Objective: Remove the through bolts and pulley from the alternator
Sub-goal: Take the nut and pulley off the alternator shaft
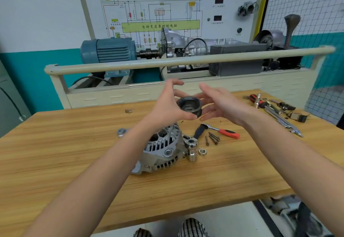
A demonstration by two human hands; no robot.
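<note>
**Pulley off the alternator, held up between two hands**

Pulley (189,106), dark and cup-shaped with its hollow facing the camera, sits at the centre of the frame, raised above the wooden table (74,153). The left hand (168,106) cups it from the left, thumb under its lower edge and fingers curled around the far side. The right hand (219,103) is spread open just to the right of it, fingers loose; whether they touch the pulley cannot be told.

Below the hands, the alternator (162,151) lies on the table, partly hidden by the left forearm. Just right of it stands a chrome socket (191,150) with a nut (202,151) beside it. A little farther right lie several thin through bolts (213,138) and a ratchet with a red and black handle (217,130). A small metal washer-like part (122,131) rests at the left of the alternator. More tools (279,112) are scattered at the upper right of the table.
</note>
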